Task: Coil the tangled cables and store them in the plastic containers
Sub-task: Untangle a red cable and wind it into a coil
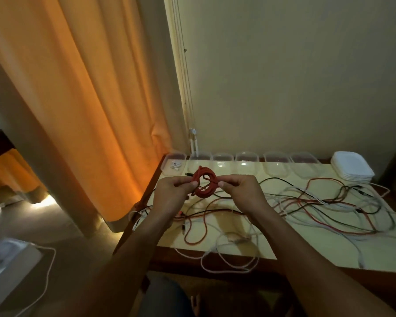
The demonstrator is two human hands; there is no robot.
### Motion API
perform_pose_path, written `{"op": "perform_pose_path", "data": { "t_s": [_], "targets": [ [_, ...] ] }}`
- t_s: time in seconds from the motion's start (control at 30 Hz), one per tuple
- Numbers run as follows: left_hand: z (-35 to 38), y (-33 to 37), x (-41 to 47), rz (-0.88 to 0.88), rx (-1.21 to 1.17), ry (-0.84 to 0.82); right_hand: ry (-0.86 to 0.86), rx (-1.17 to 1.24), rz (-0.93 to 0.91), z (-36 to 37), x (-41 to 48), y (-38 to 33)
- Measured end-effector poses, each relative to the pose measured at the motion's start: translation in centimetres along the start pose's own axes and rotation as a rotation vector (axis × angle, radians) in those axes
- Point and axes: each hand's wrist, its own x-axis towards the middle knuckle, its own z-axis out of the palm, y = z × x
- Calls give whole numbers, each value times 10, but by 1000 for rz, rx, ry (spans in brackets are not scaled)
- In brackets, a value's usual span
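Observation:
A red cable wound into a small coil point(203, 183) is held up above the table between both hands. My left hand point(173, 194) pinches its left side and my right hand point(242, 193) pinches its right side. Below and to the right, a tangle of red, black and white cables point(318, 209) sprawls over the yellow tabletop point(284, 248). Several clear plastic containers point(247, 164) stand in a row along the table's far edge. The leftmost container point(173, 167) holds a small white cable.
A stack of white lids point(351, 167) sits at the far right of the row. White cable loops point(229, 259) hang over the table's near edge. An orange curtain point(89, 99) hangs on the left. A white box with a cord point(12, 266) lies on the floor.

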Motion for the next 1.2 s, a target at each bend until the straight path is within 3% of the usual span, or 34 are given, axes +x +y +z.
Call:
{"op": "perform_pose_path", "data": {
  "t_s": [0.3, 0.6, 0.93, 1.2],
  "targets": [
    [-42, -42, 158, 6, 234, 72, -142, -111, 36, 82, 155, 22],
    [-67, -81, 287, -69, 440, 36, -241, -270, 10, 140, 291, 54],
    [-62, -119, 333, -148, 522, 55, -341, -459, -55, 165, 336, 74],
    [-61, -141, 339, -89, 917, -40, -557, -794, -127, 177, 342, 78]
  ]
}}
